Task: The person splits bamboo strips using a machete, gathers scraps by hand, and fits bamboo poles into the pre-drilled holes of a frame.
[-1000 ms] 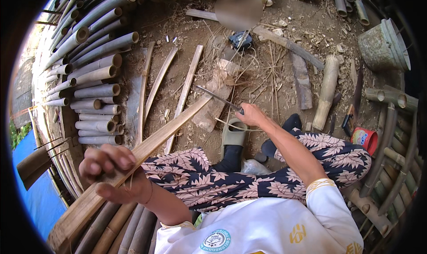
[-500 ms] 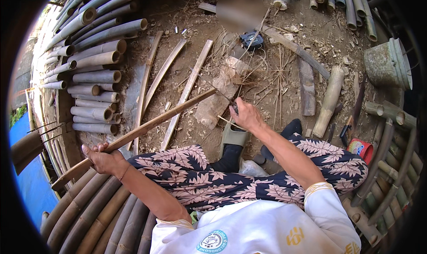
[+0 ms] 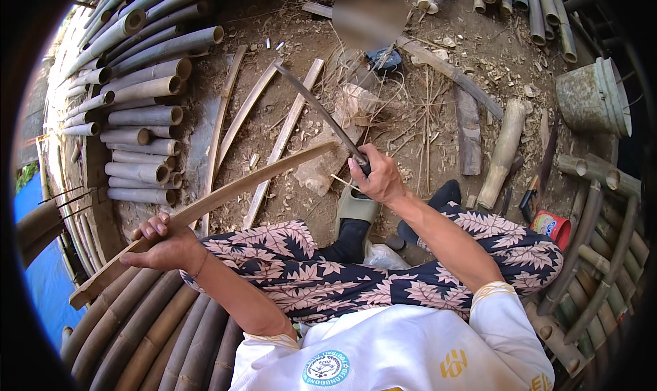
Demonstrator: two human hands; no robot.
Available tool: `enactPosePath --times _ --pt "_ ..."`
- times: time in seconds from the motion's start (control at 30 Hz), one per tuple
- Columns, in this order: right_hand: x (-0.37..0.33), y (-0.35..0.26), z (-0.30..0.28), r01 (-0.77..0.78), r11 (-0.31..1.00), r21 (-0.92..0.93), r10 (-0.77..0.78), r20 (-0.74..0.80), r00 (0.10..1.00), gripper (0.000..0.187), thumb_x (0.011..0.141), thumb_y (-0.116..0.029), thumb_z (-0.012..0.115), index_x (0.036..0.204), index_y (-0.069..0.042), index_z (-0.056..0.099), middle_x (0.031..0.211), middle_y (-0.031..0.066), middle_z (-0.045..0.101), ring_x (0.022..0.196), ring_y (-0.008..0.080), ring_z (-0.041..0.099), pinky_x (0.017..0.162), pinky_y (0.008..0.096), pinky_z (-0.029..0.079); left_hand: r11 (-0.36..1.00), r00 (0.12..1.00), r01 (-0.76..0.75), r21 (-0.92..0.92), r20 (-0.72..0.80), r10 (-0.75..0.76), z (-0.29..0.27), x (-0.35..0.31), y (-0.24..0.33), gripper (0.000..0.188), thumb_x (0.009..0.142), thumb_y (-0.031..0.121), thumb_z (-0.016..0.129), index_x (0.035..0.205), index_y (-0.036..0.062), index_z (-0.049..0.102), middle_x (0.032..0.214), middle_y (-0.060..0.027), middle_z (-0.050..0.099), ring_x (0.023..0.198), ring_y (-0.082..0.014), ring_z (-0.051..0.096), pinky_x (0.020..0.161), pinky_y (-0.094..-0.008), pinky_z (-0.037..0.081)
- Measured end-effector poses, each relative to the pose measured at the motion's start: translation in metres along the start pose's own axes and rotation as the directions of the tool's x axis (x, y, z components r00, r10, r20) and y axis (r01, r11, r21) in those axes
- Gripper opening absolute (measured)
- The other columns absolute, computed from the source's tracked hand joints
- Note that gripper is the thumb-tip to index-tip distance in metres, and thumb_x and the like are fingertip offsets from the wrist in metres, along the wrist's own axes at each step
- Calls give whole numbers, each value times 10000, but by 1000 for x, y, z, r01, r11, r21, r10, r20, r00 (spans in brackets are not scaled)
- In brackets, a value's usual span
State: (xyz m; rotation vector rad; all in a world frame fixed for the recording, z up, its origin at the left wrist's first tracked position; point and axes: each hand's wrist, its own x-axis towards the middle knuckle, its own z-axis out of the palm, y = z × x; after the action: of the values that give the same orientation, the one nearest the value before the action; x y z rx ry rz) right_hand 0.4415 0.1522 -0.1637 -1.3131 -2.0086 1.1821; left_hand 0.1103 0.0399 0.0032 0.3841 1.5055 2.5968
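Note:
My left hand [image 3: 168,244] is closed around a long bamboo slat [image 3: 253,181] near its lower left end. From there the slat slants up to the right, its far end above a pale wooden block [image 3: 321,175]. My right hand [image 3: 378,179] grips the dark handle of a long-bladed knife [image 3: 321,110]. Its blade points up and to the left, past the slat's far end. A slipper [image 3: 357,206] on my foot lies just below the right hand. Three more split slats, one of them a pale strip [image 3: 286,144], lie on the ground beyond the held one.
Bamboo poles [image 3: 147,117] are stacked at left, and more [image 3: 137,322] lie beside my left arm. At right stand a dirty bucket [image 3: 592,96], a short bamboo piece [image 3: 503,155], a red tub [image 3: 551,228] and a saw [image 3: 530,196]. Shavings litter the dirt floor [image 3: 424,69].
The knife blade has swung up and left, showing more of its length. The slat has rolled so its broad face shows, and the left hand has turned with it.

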Motion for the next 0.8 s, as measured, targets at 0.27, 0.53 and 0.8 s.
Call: enactPosePath --times 0.27,0.53,0.8 --pt "-2 51 2 -218 970 -108 233 157 960 380 867 -354 604 877 26 587 773 257 642 757 422 656 698 490 494 992 996 -93 88 -4 93 44 -1 17 568 976 651 352 871 107 477 644 -11 382 536 -144 358 532 -290 366" --pt "-31 70 -23 128 934 -335 -128 22 991 392 941 -319 543 1162 5 544 790 242 651 836 467 641 728 488 523 347 604 -663 663 748 -274 119 128 -18 395 946 317 628 1226 40 594 890 -146 662 840 -238 614 757 -393 477" --pt "-78 76 -80 -410 894 -182 427 61 902 392 921 -333 597 1114 8 585 831 275 652 848 469 645 745 478 509 109 461 -717 688 587 -665 -49 -3 -223 838 790 359 764 1455 76 340 1380 -254 412 1243 -425 445 1023 -521 392"
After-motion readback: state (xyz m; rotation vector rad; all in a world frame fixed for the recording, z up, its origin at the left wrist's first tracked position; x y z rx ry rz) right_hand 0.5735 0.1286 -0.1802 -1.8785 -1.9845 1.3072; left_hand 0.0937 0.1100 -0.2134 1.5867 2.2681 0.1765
